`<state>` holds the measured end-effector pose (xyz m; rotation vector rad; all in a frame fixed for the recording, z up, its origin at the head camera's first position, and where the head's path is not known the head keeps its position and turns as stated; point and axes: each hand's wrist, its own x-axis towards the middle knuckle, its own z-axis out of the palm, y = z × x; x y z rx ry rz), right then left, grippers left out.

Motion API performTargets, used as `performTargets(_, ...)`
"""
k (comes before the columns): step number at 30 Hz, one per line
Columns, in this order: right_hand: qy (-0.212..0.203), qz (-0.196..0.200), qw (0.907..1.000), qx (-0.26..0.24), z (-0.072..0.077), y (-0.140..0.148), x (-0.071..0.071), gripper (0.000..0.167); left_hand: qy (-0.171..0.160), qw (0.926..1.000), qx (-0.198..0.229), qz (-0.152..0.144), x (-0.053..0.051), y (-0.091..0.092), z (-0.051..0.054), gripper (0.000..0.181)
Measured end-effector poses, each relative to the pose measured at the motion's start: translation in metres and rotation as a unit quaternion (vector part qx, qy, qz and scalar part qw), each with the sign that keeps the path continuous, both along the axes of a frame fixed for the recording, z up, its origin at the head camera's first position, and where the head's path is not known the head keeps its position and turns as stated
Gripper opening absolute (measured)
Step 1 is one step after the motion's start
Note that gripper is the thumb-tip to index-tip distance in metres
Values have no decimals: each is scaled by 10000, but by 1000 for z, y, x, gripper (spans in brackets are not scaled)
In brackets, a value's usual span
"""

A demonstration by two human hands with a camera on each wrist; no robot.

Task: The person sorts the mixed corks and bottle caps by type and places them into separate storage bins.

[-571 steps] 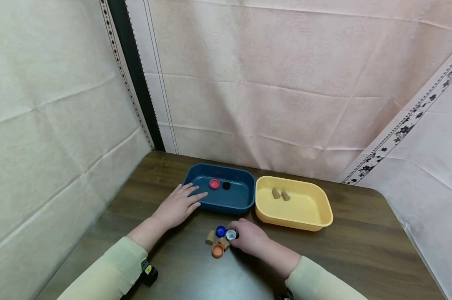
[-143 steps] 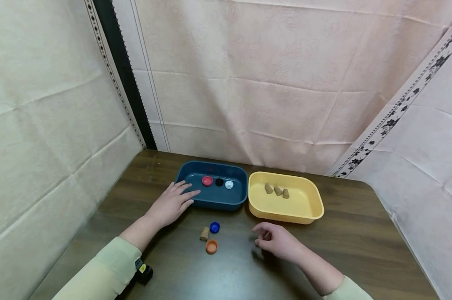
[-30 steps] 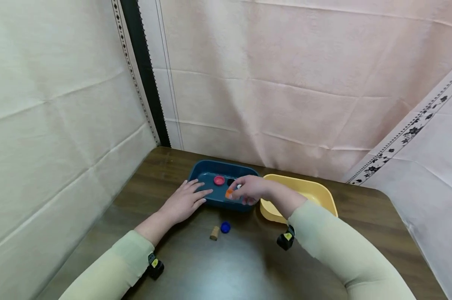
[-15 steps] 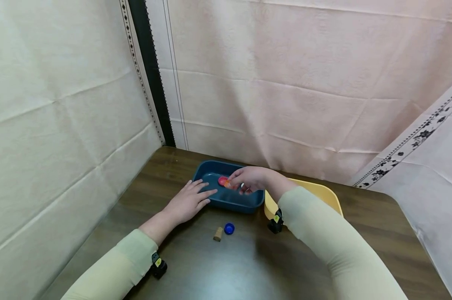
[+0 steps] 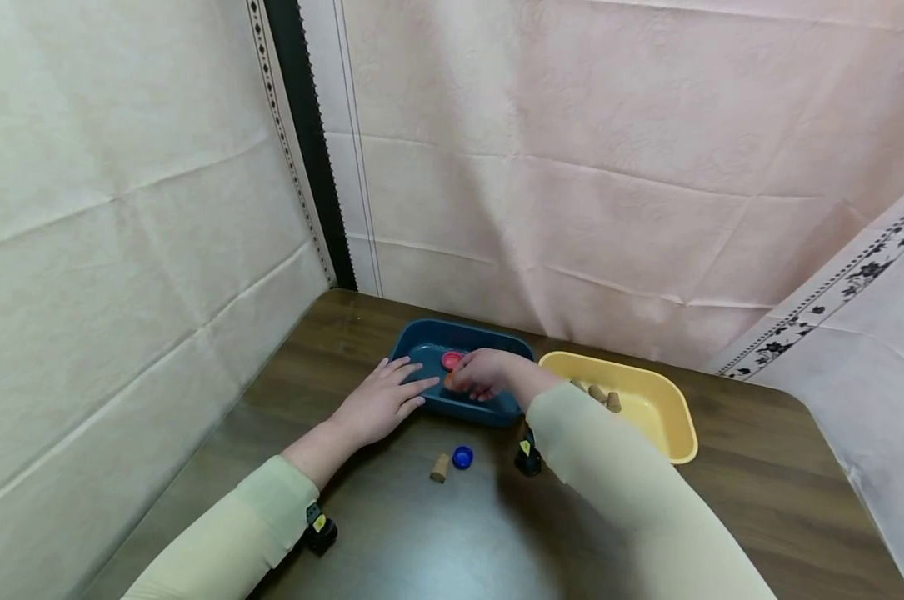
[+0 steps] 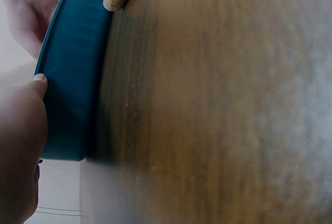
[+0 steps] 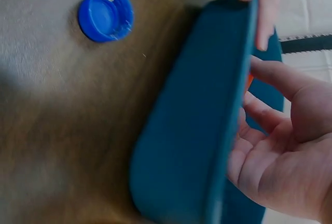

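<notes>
In the head view my right hand (image 5: 489, 372) reaches into the blue tray (image 5: 414, 332), pinching an orange bottle cap (image 5: 449, 382) low over its floor. Right beside that cap lies a red bottle cap (image 5: 452, 360). The black and white caps are hidden behind the hand. My left hand (image 5: 380, 400) lies with fingers spread over the tray's left front rim; its thumb touches the tray wall (image 6: 72, 79) in the left wrist view. In front of the tray, a blue bottle cap (image 5: 462, 457) and a cork (image 5: 440, 468) rest on the table.
Against the blue tray's right side stands a yellow tray (image 5: 676, 417) with corks (image 5: 597, 393) in it, partly covered by my right sleeve. The brown wooden table (image 5: 392, 533) ends at cloth hangings (image 5: 609, 208) at the back and sides.
Since the earlier frames, the white cap and orange cap have left the table, and another cork lies in the yellow tray. Lately my right hand has lowered the orange cap beside the red one.
</notes>
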<state>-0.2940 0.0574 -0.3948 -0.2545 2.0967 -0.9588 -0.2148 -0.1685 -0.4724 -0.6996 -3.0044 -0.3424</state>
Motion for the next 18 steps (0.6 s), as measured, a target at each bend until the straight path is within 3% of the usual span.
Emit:
performTargets(6, 815, 231, 9952, 481, -19, -14, 5, 20, 8, 10000, 32, -17, 1, 0, -1, 46)
performTargets(12, 1825, 412, 9761, 1110, -35, -28, 4, 21, 85, 9999, 127, -62, 2, 1, 2, 45)
performTargets(18, 2270, 514, 9629, 1365, -42, -34, 4, 25, 38, 9999, 146, -47, 2, 0, 2, 45)
